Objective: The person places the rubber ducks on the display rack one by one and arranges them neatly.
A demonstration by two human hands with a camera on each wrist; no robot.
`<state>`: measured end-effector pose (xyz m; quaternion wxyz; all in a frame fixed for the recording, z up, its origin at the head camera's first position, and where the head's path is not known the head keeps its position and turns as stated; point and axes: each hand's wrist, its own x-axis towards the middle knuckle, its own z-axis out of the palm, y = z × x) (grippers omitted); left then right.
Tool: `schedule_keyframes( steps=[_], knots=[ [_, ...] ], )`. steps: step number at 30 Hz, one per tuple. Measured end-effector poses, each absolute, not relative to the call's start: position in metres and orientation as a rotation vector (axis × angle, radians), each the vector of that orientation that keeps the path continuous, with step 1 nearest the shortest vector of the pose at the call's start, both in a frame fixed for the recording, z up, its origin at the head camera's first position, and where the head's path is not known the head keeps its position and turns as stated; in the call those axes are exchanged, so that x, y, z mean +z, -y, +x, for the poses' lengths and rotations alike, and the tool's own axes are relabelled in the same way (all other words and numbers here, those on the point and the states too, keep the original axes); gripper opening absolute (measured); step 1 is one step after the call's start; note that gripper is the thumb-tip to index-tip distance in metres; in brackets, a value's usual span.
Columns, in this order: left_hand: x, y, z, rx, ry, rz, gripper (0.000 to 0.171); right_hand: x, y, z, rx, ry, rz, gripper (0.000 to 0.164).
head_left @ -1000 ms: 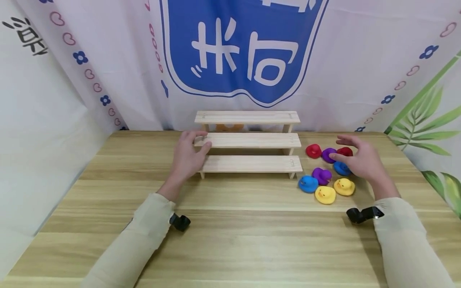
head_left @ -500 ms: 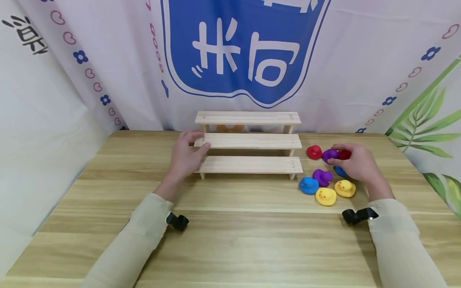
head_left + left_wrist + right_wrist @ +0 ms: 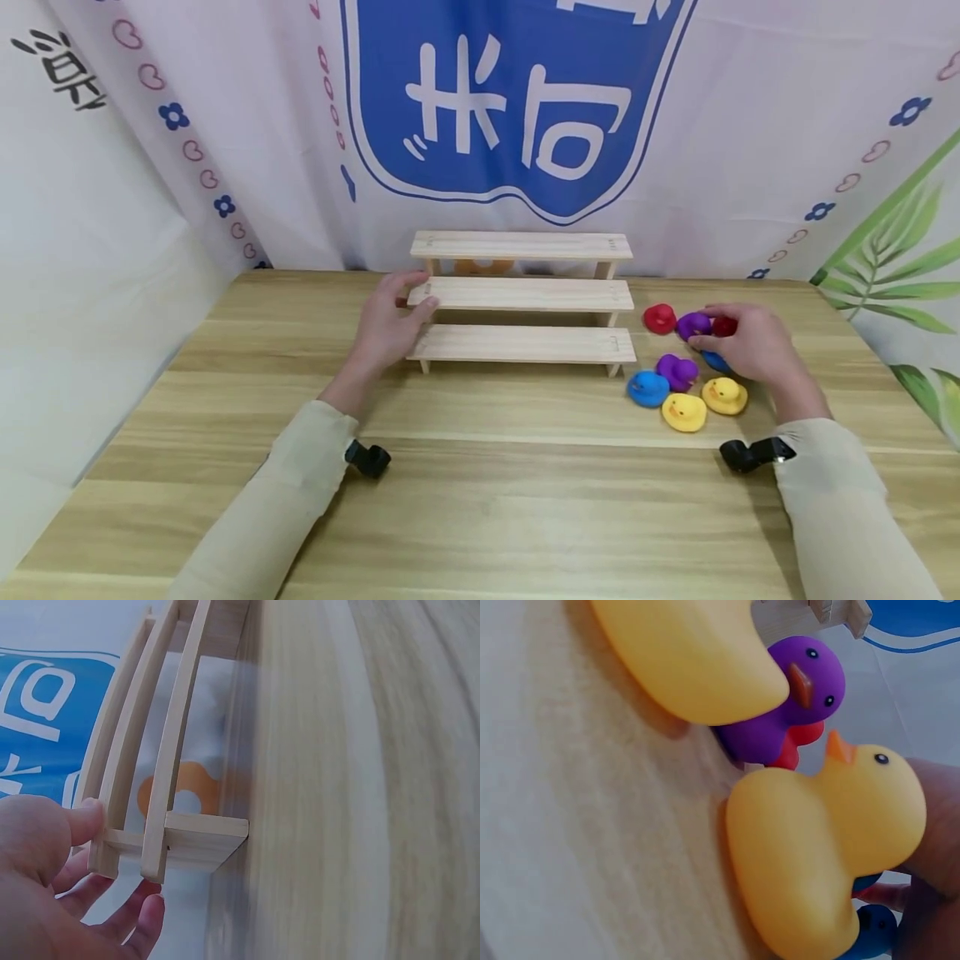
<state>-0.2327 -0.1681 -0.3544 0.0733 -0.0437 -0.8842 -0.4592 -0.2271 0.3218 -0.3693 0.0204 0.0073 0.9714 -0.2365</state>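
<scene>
My left hand [image 3: 388, 327] grips the left end of a three-step wooden stand [image 3: 525, 293]; in the left wrist view its thumb [image 3: 87, 819] lies on the middle board, fingers beneath. At the right, my right hand [image 3: 759, 343] reaches low among rubber ducks. Its thumb and forefinger are spread around a red duck [image 3: 724, 326] and the right edge of a purple duck [image 3: 693, 327]; I cannot tell whether they pinch either. A blue duck [image 3: 715, 361] is partly under the hand. In the right wrist view a yellow duck [image 3: 795, 855] hides most of the hand.
Nearer me lie two yellow ducks, one at the front [image 3: 684, 412], a blue duck [image 3: 648, 388] and another purple duck [image 3: 677, 372]. A red duck [image 3: 660, 318] sits beside the stand. A printed curtain [image 3: 300, 167] hangs behind the wooden table [image 3: 480, 500].
My right hand has come in leftward and lower onto the back ducks, its thumb and forefinger drawing closer together. The left hand has stayed at the stand's end.
</scene>
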Motion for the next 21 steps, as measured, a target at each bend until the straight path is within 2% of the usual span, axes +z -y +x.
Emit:
schedule_keyframes(
  steps=[12,21],
  knots=[
    [-0.356,0.168,-0.233,-1.342,2.658,-0.157,0.047,-0.369,-0.319,-0.226,-0.728,-3.042,0.010,0.061],
    [-0.356,0.168,-0.234,-1.342,2.675,-0.117,0.049,-0.358,-0.316,-0.225,-0.908,-3.035,0.063,0.063]
  ],
)
